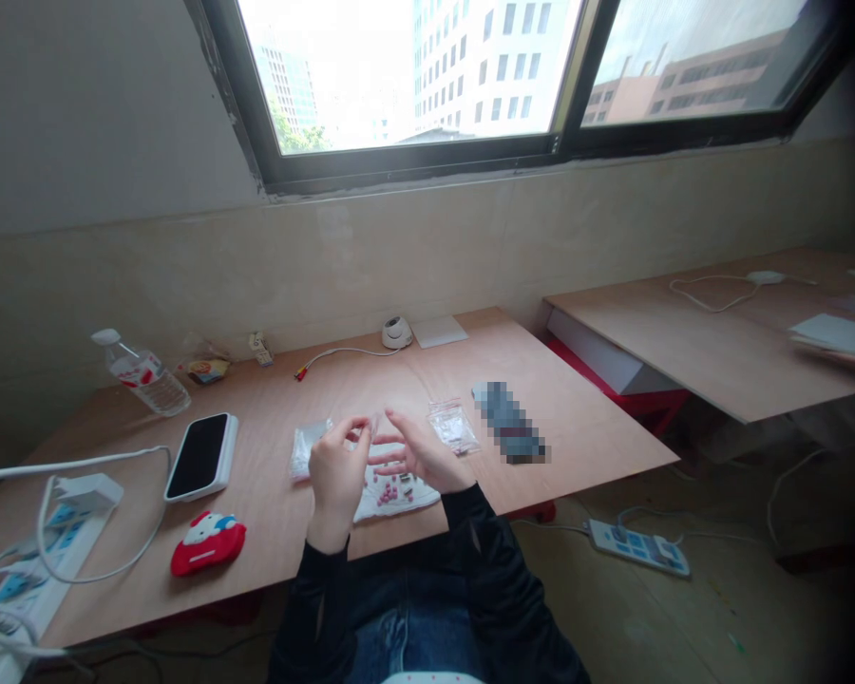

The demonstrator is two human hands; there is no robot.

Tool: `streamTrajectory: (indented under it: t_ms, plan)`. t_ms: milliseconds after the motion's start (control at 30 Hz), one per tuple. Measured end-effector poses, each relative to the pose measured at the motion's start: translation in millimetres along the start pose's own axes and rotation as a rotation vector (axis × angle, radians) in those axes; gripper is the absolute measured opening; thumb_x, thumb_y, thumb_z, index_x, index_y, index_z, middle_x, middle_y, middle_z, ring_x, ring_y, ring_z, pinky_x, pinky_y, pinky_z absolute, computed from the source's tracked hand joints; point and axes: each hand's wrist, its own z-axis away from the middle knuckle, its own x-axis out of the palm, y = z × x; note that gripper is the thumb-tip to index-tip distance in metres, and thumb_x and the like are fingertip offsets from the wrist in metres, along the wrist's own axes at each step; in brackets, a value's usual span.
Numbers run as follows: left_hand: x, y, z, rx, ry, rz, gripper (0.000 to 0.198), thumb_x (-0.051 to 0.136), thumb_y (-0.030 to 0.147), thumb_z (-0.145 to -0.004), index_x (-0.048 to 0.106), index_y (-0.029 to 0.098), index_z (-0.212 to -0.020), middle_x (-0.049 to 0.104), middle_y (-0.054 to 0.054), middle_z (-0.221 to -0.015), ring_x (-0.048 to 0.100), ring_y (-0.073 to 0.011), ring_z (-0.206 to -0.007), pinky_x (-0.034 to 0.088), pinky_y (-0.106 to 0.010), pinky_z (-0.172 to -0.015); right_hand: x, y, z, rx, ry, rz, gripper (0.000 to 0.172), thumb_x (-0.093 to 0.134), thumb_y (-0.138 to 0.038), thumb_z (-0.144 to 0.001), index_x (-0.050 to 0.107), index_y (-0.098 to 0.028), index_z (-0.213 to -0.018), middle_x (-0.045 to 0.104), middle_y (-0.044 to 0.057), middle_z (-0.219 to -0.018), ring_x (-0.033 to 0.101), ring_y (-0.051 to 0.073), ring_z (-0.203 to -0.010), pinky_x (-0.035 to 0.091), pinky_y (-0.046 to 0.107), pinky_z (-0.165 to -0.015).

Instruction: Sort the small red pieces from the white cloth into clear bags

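Handling a small, pale, translucent piece (375, 423) between two bare hands

Piece: held up at the fingertips, above the near part of the table; too small and blurred to identify; left hand (338, 475): thumb and forefinger pinched together, apparently on the piece, other fingers curled; right hand (426, 445): loosely spread, thumb raised, fingers reaching toward the left; no firm hold visible, contact with the piece uncertain.

Step in hand, as judged: close fingertip work on the single piece, the left steadying, the right attending; next move calls for a light, exact pinch from the right and a still left hand, clear of the loose bits below.

Beneath the hands: creased white sheet (370, 511), partly hidden; on it, small round pink beads (387, 495) and a few darker bits, lying loose; to either side, clear plastic bag with pale contents (302, 452) and clear zip-top bag with a reddish top edge (454, 427).

Further out: black-screened phone in a white case (200, 457); red case with a white-and-blue figure (208, 543); clear plastic bottle (146, 377); white dome camera (397, 332); all on the brown wooden table (562, 399).
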Motion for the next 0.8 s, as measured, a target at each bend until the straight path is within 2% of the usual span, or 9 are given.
streamTrajectory:
  t_ms: [67, 133, 233, 333, 400, 567, 800]
  plan:
    - [1.8, -2, 0, 0.042, -0.024, 0.041, 0.014, 0.055, 0.026, -0.078, 0.068, 0.022, -0.083, 0.072, -0.003, -0.085, 0.064, -0.0185, -0.079, 0.046, -0.028, -0.073, 1, -1, -1, 0.099, -0.147, -0.273, 0.053, 0.053, -0.055, -0.081, 0.037, -0.019, -0.117, 0.062, 0.009, -0.096, 0.068, 0.019, -0.075, 0.054, 0.037, -0.070]
    - [3.2, -4, 0, 0.067, -0.041, 0.077, 0.015, 0.055, 0.024, -0.078, 0.068, 0.022, -0.085, 0.072, -0.003, -0.089, 0.064, -0.0186, -0.083, 0.046, -0.028, -0.077, 2, -1, -2, 0.166, -0.232, -0.494, 0.049, 0.048, -0.049, -0.086, 0.036, -0.012, -0.116, 0.062, 0.011, -0.097, 0.067, 0.019, -0.083, 0.053, 0.038, -0.077]
    - [3.6, -5, 0, 0.069, -0.059, 0.111, 0.016, 0.055, 0.024, -0.078, 0.068, 0.022, -0.087, 0.072, -0.003, -0.091, 0.064, -0.0187, -0.084, 0.047, -0.028, -0.077, 7, 2, -4, 0.250, -0.292, -0.693, 0.044, 0.044, -0.045, -0.090, 0.041, -0.006, -0.112, 0.062, 0.013, -0.094, 0.065, 0.020, -0.087, 0.052, 0.035, -0.079]
    - [2.0, -4, 0, 0.062, -0.059, 0.112, 0.016, 0.056, 0.024, -0.078, 0.069, 0.022, -0.086, 0.072, -0.003, -0.091, 0.064, -0.0192, -0.085, 0.047, -0.030, -0.078, 10, 5, -7, 0.295, -0.312, -0.788, 0.043, 0.044, -0.044, -0.090, 0.043, -0.007, -0.111, 0.062, 0.014, -0.096, 0.064, 0.020, -0.089, 0.053, 0.034, -0.078]
    - [0.3, -3, 0, 0.066, -0.047, 0.117, 0.015, 0.056, 0.023, -0.077, 0.069, 0.022, -0.086, 0.071, -0.003, -0.092, 0.064, -0.0195, -0.087, 0.046, -0.030, -0.080, 9, 7, -8, 0.273, -0.274, -0.807, 0.037, 0.045, -0.039, -0.090, 0.042, -0.009, -0.111, 0.061, 0.014, -0.098, 0.064, 0.020, -0.091, 0.054, 0.033, -0.077]
    - [-2.5, -4, -2, 0.054, -0.070, 0.159, 0.017, 0.056, 0.027, -0.078, 0.068, 0.020, -0.088, 0.071, -0.004, -0.090, 0.065, -0.0200, -0.086, 0.047, -0.031, -0.081, -5, 10, -13, 0.152, -0.068, -0.707, 0.032, 0.060, -0.026, -0.081, 0.041, -0.018, -0.106, 0.059, 0.009, -0.099, 0.065, 0.018, -0.088, 0.055, 0.036, -0.077]
    - [9.1, -14, -3, 0.055, -0.260, 0.205, 0.027, 0.053, 0.022, -0.079, 0.062, 0.018, -0.104, 0.067, -0.007, -0.107, 0.062, -0.0192, -0.096, 0.048, -0.033, -0.085, -32, 10, -16, -0.075, 0.180, -0.478, 0.028, 0.070, -0.019, -0.068, 0.055, -0.019, -0.092, 0.057, 0.000, -0.074, 0.065, 0.016, -0.071, 0.056, 0.033, -0.074]
